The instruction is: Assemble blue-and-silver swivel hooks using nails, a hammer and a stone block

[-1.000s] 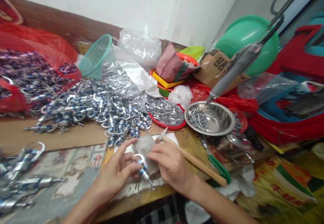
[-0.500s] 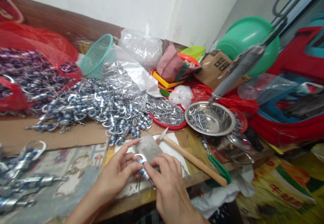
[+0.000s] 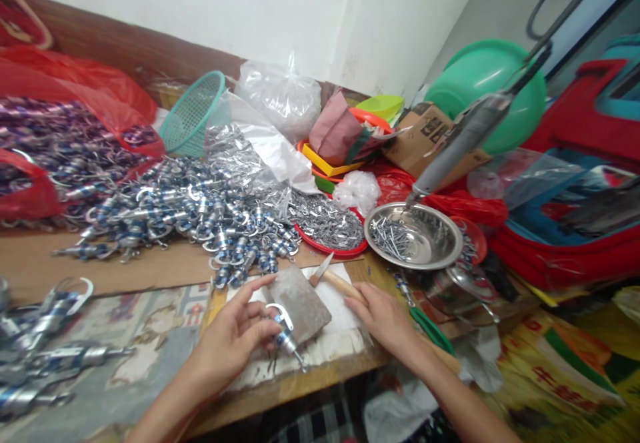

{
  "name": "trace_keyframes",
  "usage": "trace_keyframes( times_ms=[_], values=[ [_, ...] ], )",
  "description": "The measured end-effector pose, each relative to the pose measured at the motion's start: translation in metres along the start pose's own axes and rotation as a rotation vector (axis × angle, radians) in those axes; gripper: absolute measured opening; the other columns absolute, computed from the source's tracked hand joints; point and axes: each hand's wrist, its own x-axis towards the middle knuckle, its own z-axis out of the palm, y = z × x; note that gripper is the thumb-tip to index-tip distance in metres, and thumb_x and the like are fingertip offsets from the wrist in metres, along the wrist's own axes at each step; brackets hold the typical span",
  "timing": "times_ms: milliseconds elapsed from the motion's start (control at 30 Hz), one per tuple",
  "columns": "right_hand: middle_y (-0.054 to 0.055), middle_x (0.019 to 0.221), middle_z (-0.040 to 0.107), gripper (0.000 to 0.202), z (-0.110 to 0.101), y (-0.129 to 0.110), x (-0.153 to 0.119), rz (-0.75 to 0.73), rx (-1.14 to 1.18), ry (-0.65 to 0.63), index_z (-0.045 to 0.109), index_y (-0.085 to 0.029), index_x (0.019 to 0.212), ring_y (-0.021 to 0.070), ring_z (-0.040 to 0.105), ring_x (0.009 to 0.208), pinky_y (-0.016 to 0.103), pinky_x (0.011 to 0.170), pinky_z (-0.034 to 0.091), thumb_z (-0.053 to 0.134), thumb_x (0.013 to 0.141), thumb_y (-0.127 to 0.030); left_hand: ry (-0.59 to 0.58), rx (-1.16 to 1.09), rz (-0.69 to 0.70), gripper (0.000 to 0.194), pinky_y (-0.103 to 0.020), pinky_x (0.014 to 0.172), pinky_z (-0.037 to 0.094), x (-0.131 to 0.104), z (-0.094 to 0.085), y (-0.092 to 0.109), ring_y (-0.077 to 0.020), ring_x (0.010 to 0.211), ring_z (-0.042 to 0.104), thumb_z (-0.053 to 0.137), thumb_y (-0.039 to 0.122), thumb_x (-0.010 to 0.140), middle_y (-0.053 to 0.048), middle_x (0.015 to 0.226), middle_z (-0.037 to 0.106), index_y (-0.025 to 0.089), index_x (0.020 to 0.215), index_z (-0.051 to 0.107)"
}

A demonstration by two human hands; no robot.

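Observation:
My left hand (image 3: 245, 333) pinches a small silver-and-blue metal fitting with a hook (image 3: 286, 340) between thumb and fingers, at the near edge of a flat grey metal block (image 3: 300, 304). The block lies on white paper (image 3: 345, 319) on the table. To the right, my right hand (image 3: 377, 306) is closed around the wooden handle of a hammer (image 3: 340, 285). The hammer's small pointed head sits just beyond the block's right corner, and part of the handle is hidden under the hand and forearm.
A heap of similar fittings (image 3: 195, 213) spreads across the cardboard, with more fittings (image 3: 50, 343) at the near left. A red tray of small metal pieces (image 3: 345, 252) and a steel bowl of nails or pins (image 3: 440, 239) stand behind. Green-handled pliers (image 3: 425, 326) lie right.
My right hand has let go of the fitting and moved right onto the hammer handle. My left hand still holds the fitting in about the same spot.

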Motion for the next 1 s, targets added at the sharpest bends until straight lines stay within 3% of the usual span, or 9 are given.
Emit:
trace_keyframes(
  times_ms=[233, 300, 433, 533, 633, 733, 833, 933, 1000],
  values=[
    [0.005, 0.101, 0.064, 0.044, -0.039, -0.040, -0.033, -0.443, 0.207, 0.333, 0.042, -0.025, 0.130, 0.0153, 0.062, 0.087, 0.024, 0.072, 0.048, 0.047, 0.088, -0.015, 0.031, 0.014, -0.002, 0.068, -0.026, 0.052, 0.047, 0.000, 0.002, 0.001, -0.0123, 0.055, 0.054, 0.066, 0.023, 0.067, 0.003, 0.067, 0.060, 0.016, 0.125, 0.031],
    [0.004, 0.094, 0.065, 0.050, -0.039, -0.047, -0.041, -0.517, 0.138, 0.329, 0.038, -0.027, 0.134, 0.0147, 0.062, 0.079, 0.024, 0.067, 0.048, 0.044, 0.088, -0.009, 0.036, 0.027, 0.009, 0.069, -0.026, 0.052, 0.047, 0.000, 0.002, 0.001, -0.0126, 0.055, 0.055, 0.066, 0.023, 0.066, 0.003, 0.067, 0.061, 0.016, 0.126, 0.030],
    [0.003, 0.076, 0.063, 0.047, -0.029, -0.051, -0.050, -0.483, -0.088, 0.191, 0.044, -0.023, 0.131, 0.0153, 0.059, 0.060, 0.024, 0.053, 0.046, 0.038, 0.087, -0.008, 0.023, 0.033, 0.027, 0.067, -0.027, 0.054, 0.049, 0.000, 0.001, 0.000, -0.0126, 0.055, 0.056, 0.064, 0.022, 0.068, 0.003, 0.069, 0.061, 0.017, 0.126, 0.030],
    [0.005, 0.083, 0.065, 0.047, -0.024, -0.052, -0.055, -0.477, -0.083, 0.274, 0.046, -0.022, 0.130, 0.0160, 0.060, 0.066, 0.025, 0.058, 0.047, 0.037, 0.087, -0.007, 0.021, 0.035, 0.036, 0.067, -0.027, 0.055, 0.050, 0.000, 0.000, -0.001, -0.0128, 0.056, 0.057, 0.063, 0.022, 0.069, 0.004, 0.068, 0.062, 0.017, 0.127, 0.029],
    [0.004, 0.081, 0.065, 0.046, -0.021, -0.048, -0.056, -0.460, -0.032, 0.220, 0.045, -0.024, 0.131, 0.0153, 0.061, 0.065, 0.025, 0.058, 0.047, 0.036, 0.088, -0.009, 0.036, 0.031, 0.030, 0.070, -0.026, 0.054, 0.050, 0.000, 0.000, 0.000, -0.0132, 0.056, 0.058, 0.065, 0.023, 0.067, 0.004, 0.067, 0.063, 0.017, 0.127, 0.031],
    [0.004, 0.086, 0.066, 0.040, -0.014, -0.035, -0.042, -0.315, 0.097, 0.171, 0.049, -0.024, 0.128, 0.0157, 0.063, 0.072, 0.025, 0.064, 0.049, 0.042, 0.089, -0.018, 0.067, 0.109, 0.019, 0.057, -0.028, 0.057, 0.052, -0.002, -0.001, 0.002, -0.0159, 0.061, 0.061, 0.067, 0.025, 0.064, 0.001, 0.069, 0.067, 0.016, 0.117, 0.047],
    [0.008, 0.098, 0.067, 0.038, -0.008, -0.016, -0.015, -0.147, 0.213, 0.133, 0.055, -0.018, 0.123, 0.0183, 0.063, 0.086, 0.028, 0.075, 0.049, 0.052, 0.085, -0.023, 0.145, 0.315, 0.033, 0.024, -0.031, 0.066, 0.052, -0.005, 0.000, 0.005, -0.0194, 0.067, 0.065, 0.066, 0.029, 0.063, -0.004, 0.070, 0.071, 0.015, 0.083, 0.068],
    [0.005, 0.096, 0.069, 0.029, -0.006, -0.004, 0.018, -0.184, 0.179, -0.020, 0.064, -0.021, 0.111, 0.0182, 0.064, 0.085, 0.028, 0.074, 0.048, 0.053, 0.085, -0.028, 0.259, 0.407, 0.083, 0.018, -0.033, 0.067, 0.054, -0.007, 0.002, 0.005, -0.0218, 0.069, 0.066, 0.063, 0.033, 0.062, -0.006, 0.071, 0.073, 0.018, 0.066, 0.072],
    [0.002, 0.090, 0.069, 0.024, -0.006, -0.003, 0.044, -0.238, 0.108, -0.015, 0.067, -0.024, 0.103, 0.0158, 0.063, 0.081, 0.025, 0.072, 0.047, 0.050, 0.087, -0.028, 0.311, 0.442, 0.162, 0.018, -0.032, 0.068, 0.054, -0.006, 0.003, 0.003, -0.0237, 0.076, 0.066, 0.064, 0.035, 0.060, -0.007, 0.079, 0.071, 0.020, 0.063, 0.074]
  ],
)
